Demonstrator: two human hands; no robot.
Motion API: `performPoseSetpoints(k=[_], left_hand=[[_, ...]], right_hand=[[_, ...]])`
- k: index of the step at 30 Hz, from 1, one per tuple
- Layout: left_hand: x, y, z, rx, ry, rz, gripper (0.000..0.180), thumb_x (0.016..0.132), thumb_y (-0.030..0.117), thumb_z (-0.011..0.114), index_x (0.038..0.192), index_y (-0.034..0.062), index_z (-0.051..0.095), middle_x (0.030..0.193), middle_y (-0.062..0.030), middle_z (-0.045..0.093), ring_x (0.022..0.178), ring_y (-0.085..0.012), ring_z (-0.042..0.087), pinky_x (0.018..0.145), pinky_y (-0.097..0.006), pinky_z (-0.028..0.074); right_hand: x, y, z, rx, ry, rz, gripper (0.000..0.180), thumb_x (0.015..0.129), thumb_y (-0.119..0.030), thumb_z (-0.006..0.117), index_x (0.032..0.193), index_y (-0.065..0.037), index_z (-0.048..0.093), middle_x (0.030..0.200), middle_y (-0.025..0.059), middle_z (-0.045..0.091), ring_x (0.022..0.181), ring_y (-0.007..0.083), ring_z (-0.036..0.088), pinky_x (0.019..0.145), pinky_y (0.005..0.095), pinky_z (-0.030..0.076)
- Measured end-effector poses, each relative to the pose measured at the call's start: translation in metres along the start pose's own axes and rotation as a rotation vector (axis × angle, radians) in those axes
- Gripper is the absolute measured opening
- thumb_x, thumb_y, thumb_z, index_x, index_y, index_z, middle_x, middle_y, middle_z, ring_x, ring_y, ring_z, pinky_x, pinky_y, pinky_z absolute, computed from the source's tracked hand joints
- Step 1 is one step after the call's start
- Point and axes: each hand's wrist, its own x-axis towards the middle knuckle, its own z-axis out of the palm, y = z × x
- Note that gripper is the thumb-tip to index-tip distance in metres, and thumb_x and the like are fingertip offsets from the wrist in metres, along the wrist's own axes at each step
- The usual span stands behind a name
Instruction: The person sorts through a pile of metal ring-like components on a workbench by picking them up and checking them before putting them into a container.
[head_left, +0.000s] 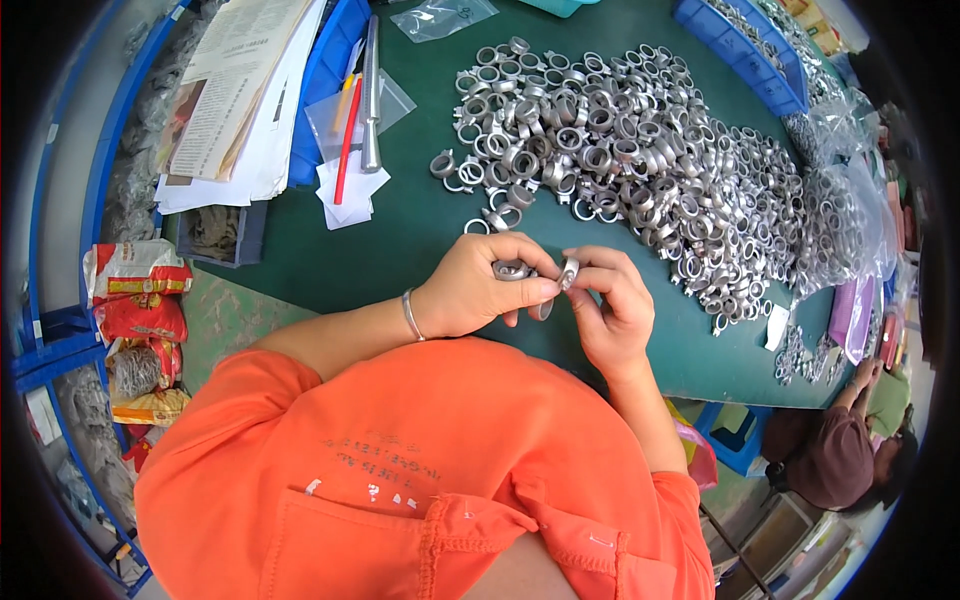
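My left hand is closed on silver-grey metal rings that look like ring castings, with some of them tucked in its curled fingers. My right hand pinches a single metal ring on edge between thumb and fingers. Both hands meet above the near edge of the green table, the left thumb tip close to that ring. Just beyond them spreads a large heap of similar metal rings, each with a small knob. How many rings sit inside the left hand is hidden by its fingers.
At the left lie a red pen, a metal rod, paper slips and a newspaper stack. A blue bin stands at the far right, near plastic bags of rings. Another person sits to the right.
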Motion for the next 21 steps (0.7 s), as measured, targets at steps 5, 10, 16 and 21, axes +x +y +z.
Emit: performPoseSetpoints(k=[5, 10, 16, 21], left_hand=[[-0.003, -0.002, 0.0, 0.227, 0.014, 0.187, 0.008, 0.078, 0.001, 0.063, 0.085, -0.0019, 0.061, 0.09, -0.0071, 0.055, 0.067, -0.0122, 0.06, 0.049, -0.019, 0.047], [0.001, -0.006, -0.006, 0.37, 0.093, 0.373, 0.011, 0.076, -0.001, 0.063, 0.087, -0.0015, 0.059, 0.09, -0.0066, 0.054, 0.068, -0.0125, 0.06, 0.05, -0.02, 0.047], [0.008, 0.003, -0.003, 0.72, 0.278, 0.86, 0.021, 0.067, -0.004, 0.069, 0.084, 0.0029, 0.059, 0.089, -0.0097, 0.058, 0.078, -0.019, 0.059, 0.064, -0.029, 0.048], [0.027, 0.012, 0.023, 1.035, -0.055, 0.915, 0.04, 0.061, 0.021, 0.073, 0.096, 0.008, 0.058, 0.1, -0.0091, 0.052, 0.098, -0.0298, 0.05, 0.084, -0.04, 0.039]], right_hand=[[0.002, -0.006, -0.005, 0.773, 0.038, 0.743, 0.018, 0.083, 0.002, 0.055, 0.1, 0.002, 0.051, 0.085, 0.0095, 0.058, 0.072, 0.0149, 0.057, 0.062, 0.0259, 0.05], [-0.004, 0.005, 0.001, 0.841, -0.021, 0.417, 0.022, 0.08, 0.007, 0.055, 0.101, 0.001, 0.051, 0.104, 0.0153, 0.056, 0.09, 0.0193, 0.057, 0.078, 0.0297, 0.049], [-0.008, 0.003, 0.014, 1.44, 0.114, 0.795, 0.02, 0.088, -0.016, 0.048, 0.102, -0.003, 0.054, 0.111, 0.014, 0.053, 0.103, 0.0248, 0.052, 0.09, 0.0411, 0.042], [-0.006, 0.008, 0.017, 1.877, 0.321, 0.934, 0.033, 0.088, -0.034, 0.049, 0.105, -0.007, 0.052, 0.103, 0.011, 0.055, 0.089, 0.0239, 0.056, 0.07, 0.033, 0.048]])
